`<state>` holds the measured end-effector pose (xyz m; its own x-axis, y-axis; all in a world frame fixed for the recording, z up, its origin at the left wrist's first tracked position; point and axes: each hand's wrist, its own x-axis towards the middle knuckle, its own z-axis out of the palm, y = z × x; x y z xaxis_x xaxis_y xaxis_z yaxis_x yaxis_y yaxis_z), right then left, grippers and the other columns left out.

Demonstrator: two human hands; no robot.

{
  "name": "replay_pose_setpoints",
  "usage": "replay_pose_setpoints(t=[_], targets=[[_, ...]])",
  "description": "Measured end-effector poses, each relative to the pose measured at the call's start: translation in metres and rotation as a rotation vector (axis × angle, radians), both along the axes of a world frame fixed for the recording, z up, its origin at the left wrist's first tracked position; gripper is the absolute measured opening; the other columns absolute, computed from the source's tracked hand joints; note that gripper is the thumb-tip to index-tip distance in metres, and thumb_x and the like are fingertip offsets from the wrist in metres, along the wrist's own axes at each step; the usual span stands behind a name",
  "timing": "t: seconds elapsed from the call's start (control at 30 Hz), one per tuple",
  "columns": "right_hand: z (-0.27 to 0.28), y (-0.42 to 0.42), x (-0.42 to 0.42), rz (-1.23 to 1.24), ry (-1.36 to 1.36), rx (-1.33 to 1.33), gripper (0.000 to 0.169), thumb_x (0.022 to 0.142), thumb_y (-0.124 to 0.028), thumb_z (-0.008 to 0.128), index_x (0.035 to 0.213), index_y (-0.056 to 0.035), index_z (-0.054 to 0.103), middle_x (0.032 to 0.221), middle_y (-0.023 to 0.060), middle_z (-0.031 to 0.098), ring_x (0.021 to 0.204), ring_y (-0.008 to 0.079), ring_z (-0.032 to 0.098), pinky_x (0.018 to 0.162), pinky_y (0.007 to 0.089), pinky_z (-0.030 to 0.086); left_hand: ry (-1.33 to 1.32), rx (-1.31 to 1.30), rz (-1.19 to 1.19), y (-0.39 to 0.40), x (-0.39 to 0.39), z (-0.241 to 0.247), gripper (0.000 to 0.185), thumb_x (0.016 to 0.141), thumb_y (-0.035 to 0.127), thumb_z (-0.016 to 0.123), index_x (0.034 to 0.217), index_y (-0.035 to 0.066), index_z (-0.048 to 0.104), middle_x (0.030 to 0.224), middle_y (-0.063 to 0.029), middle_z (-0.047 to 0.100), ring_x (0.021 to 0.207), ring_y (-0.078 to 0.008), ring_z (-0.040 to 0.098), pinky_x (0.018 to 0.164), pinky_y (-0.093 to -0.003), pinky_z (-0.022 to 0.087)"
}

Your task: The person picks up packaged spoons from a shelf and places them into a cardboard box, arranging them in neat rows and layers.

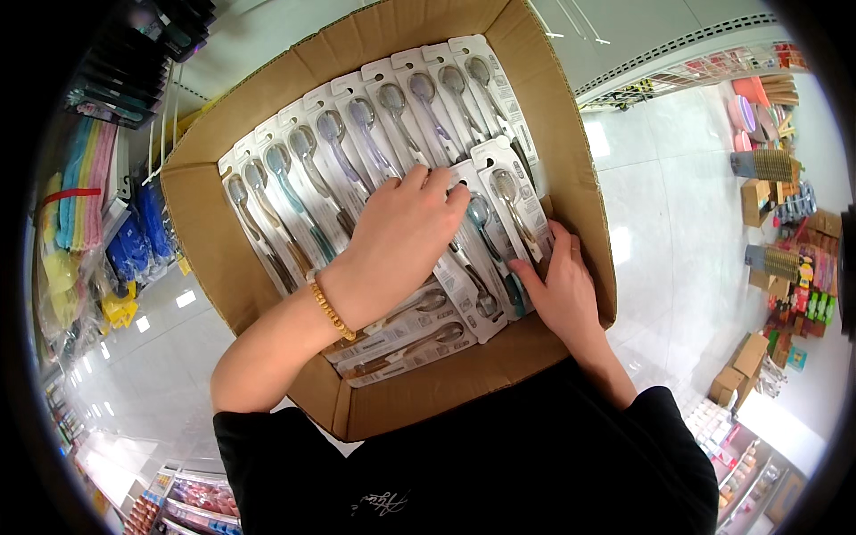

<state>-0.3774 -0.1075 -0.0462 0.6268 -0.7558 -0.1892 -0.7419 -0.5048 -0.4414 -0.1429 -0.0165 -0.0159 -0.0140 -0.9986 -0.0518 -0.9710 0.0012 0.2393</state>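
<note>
An open cardboard box (381,414) in front of me holds several toothbrushes in white-backed clear blister packs, with a long slanting row (334,134) along its far side. My left hand (408,234), a beaded bracelet (328,311) at its wrist, reaches over the middle of the packs. Its curled fingertips touch packs between the rows; their grip is hidden. At the right wall, my right hand (568,287) holds the lower end of a toothbrush pack (508,194) between thumb and fingers. Beside that lies a pack with a teal toothbrush (485,221). Two packs (414,348) lie crosswise near me.
Hanging on the left are folded coloured cloths (83,187) and blue bagged goods (137,234). White display hooks (588,23) jut out beyond the box. Stacked goods and small cartons (742,368) stand on the right beyond a tiled floor (649,200).
</note>
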Motion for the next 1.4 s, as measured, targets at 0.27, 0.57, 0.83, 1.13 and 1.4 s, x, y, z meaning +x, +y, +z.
replay_pose_setpoints(t=[0.27,0.57,0.83,1.13,1.4], targets=[[0.002,-0.001,-0.003,0.088,0.056,-0.097,0.070,0.086,-0.025,0.072,0.140,0.0021,0.039,0.126,0.0209,0.053,0.107,0.0403,0.059,0.083,0.0462,0.053,-0.080,-0.113,0.043,0.003,-0.005,-0.013,0.049,0.074,0.008,0.074,0.120,0.002,0.056,0.113,-0.0114,0.056,0.103,-0.0264,0.057,0.084,-0.0344,0.049],[0.004,-0.002,-0.006,0.065,0.124,-0.001,0.068,0.083,-0.019,0.073,0.140,0.0008,0.041,0.122,0.0186,0.054,0.112,0.0366,0.057,0.087,0.0433,0.053,-0.042,0.006,0.017,-0.003,-0.004,-0.004,0.052,0.079,0.013,0.075,0.125,0.003,0.055,0.122,-0.0134,0.056,0.112,-0.0286,0.055,0.091,-0.0381,0.047],[-0.005,0.000,-0.008,0.094,-0.007,-0.114,0.077,0.084,-0.018,0.072,0.148,-0.0003,0.033,0.144,0.0242,0.044,0.126,0.0410,0.050,0.100,0.0445,0.047,0.103,0.054,-0.021,-0.001,0.012,0.008,0.053,0.082,0.015,0.072,0.130,0.004,0.053,0.129,-0.0149,0.053,0.117,-0.0309,0.054,0.097,-0.0411,0.045],[0.044,-0.018,0.000,0.267,-0.551,-0.217,0.052,0.081,0.005,0.060,0.132,0.0049,0.052,0.137,0.0240,0.052,0.127,0.0418,0.050,0.109,0.0472,0.038,0.134,0.042,-0.051,-0.006,0.013,-0.011,0.050,0.081,0.017,0.073,0.125,0.002,0.055,0.117,-0.0153,0.058,0.106,-0.0267,0.058,0.091,-0.0396,0.049],[0.025,-0.074,0.035,-0.010,-0.412,-0.257,0.071,0.090,-0.003,0.059,0.153,0.0005,0.026,0.148,0.0240,0.044,0.138,0.0372,0.043,0.112,0.0415,0.035,0.118,-0.211,0.277,-0.008,0.061,0.024,0.050,0.083,0.021,0.074,0.127,0.005,0.056,0.120,-0.0115,0.061,0.112,-0.0326,0.059,0.098,-0.0429,0.046]])
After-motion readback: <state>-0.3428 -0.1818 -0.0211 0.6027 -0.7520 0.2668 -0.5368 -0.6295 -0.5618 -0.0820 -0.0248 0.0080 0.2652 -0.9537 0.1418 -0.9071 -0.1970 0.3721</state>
